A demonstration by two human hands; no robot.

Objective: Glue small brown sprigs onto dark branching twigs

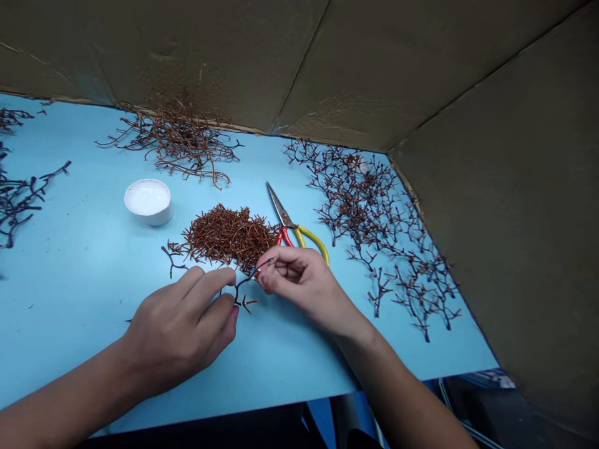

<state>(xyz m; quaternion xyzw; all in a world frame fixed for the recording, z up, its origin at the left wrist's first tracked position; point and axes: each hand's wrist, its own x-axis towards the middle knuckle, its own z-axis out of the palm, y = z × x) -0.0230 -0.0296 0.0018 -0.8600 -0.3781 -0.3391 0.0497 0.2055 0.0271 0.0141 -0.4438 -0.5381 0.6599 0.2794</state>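
Observation:
Between my hands is a small dark artificial twig (pixel 242 285) with a short brown forked tip at its lower end and white dabs near its upper end. My left hand (pixel 187 315) is closed around the twig's left side. The fingers of my right hand (pixel 299 277) pinch at the twig's upper right end; whatever small piece they hold there is mostly hidden. Just beyond my hands lies a heap of short brown forked tips (pixel 229 234). A loose dark twig (pixel 172 262) rests on the table left of that heap.
Scissors (pixel 285 215) with red and yellow handles lie behind my right hand. A round white dish (pixel 148 201) of white paste stands left. Brown stems (pixel 180 140) are piled at the back, dark branches (pixel 21 193) far left, tipped branches (pixel 360 199) right. Cardboard walls (pixel 234 62) border the blue table.

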